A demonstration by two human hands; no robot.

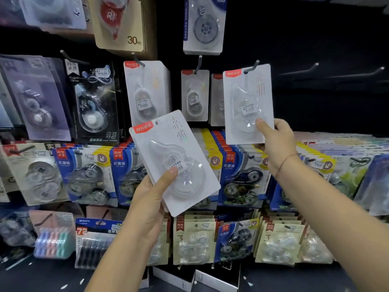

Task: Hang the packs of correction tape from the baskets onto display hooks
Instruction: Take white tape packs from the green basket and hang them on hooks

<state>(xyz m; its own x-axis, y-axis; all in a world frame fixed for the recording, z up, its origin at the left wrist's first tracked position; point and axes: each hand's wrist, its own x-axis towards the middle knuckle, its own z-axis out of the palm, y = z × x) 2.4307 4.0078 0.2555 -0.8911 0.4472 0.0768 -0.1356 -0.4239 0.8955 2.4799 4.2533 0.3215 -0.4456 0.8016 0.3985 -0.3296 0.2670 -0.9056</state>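
My right hand (275, 142) grips the lower edge of a white correction tape pack (247, 102), held upright with its top hole on the tip of a dark display hook (251, 67). Lower and to the left, my left hand (150, 197) holds a second white pack (174, 161) of the same kind, tilted to the left, thumb pressed on its clear blister. This pack is off any hook. More white packs of this kind hang on the hook to the left (137, 60) and on the middle hook (197, 64).
Two bare hooks (301, 70) (362, 73) stick out of the dark wall to the right. Below hang dense rows of blue multi-packs (84, 175) and beige packs (193, 241). Black and purple packs (94, 102) fill the left side. No basket is in view.
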